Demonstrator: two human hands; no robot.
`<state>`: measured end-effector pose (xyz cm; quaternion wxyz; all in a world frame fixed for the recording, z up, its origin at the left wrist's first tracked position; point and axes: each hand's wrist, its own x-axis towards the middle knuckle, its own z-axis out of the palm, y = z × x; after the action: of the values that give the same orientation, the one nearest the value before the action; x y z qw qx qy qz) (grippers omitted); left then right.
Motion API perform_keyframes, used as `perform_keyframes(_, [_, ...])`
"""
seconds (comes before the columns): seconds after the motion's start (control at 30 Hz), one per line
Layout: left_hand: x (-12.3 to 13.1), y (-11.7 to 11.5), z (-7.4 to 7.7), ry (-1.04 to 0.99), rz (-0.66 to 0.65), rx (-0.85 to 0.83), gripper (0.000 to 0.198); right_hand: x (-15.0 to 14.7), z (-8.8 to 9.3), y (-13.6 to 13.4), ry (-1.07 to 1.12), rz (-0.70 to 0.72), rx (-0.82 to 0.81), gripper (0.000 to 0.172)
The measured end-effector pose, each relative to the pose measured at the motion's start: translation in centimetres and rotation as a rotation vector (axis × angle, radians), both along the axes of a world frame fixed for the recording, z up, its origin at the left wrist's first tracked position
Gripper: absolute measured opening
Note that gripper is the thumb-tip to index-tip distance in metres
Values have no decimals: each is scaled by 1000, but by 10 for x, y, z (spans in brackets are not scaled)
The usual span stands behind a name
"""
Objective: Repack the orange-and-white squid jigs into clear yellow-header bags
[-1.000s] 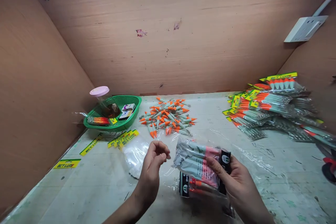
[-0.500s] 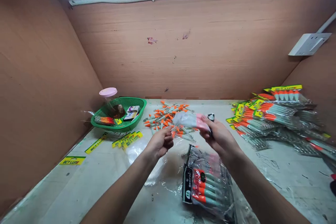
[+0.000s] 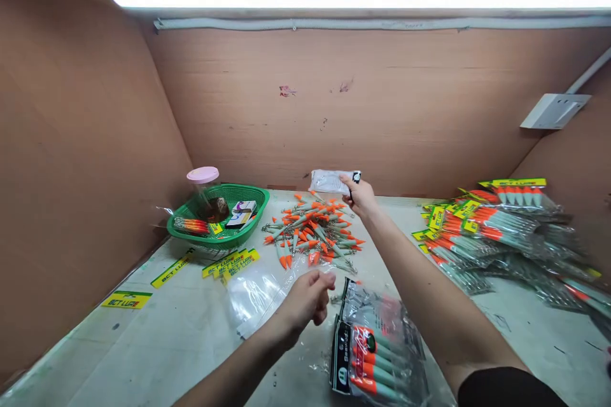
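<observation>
At the back of the table my right hand [image 3: 360,194] grips a clear plastic packet [image 3: 329,181] by its black header end and holds it up against the wall. Lower down, my left hand [image 3: 310,299] is closed with curled fingers, and I see nothing in them. It hovers in front of a pile of fishing lures [image 3: 312,229] with orange heads and pale green bodies. Clear plastic bags [image 3: 252,292] lie to its left. Between my forearms rest black-headed packs of lures [image 3: 377,356] in clear plastic.
At back left, a green basket [image 3: 262,200] holds a pink-lidded jar [image 3: 203,175], small boxes and a lure pack. Yellow header cards [image 3: 126,299] lie along the left. A heap of packed lures [image 3: 496,222] is stacked at right. Wooden walls enclose the back and sides.
My right hand has carried the packet back and up, away from my left hand. My left hand has come lower and nearer to me. The view has tilted upward slightly.
</observation>
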<state>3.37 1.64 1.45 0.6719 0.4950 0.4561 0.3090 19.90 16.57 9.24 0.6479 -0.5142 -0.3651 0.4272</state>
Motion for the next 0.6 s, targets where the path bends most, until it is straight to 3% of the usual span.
perform_keyframes(0.17, [-23, -14, -19, 318, -114, 241, 13, 40, 20, -55, -197, -77, 224, 8])
perform_keyframes(0.33, [-5, -16, -25, 514, -177, 337, 22, 51, 1, -149, -466, -72, 365, 10])
perform_keyframes(0.43, [3, -17, -25, 604, -233, 324, 22, 46, -24, -196, -927, 70, 374, 10])
perform_keyframes(0.53, [2, -20, -21, 632, -306, 334, 14, 39, -48, -223, -1291, 442, 301, 19])
perform_keyframes(0.6, [0, -22, -17, 622, -310, 374, 10, 37, -60, -231, -1438, 589, 195, 17])
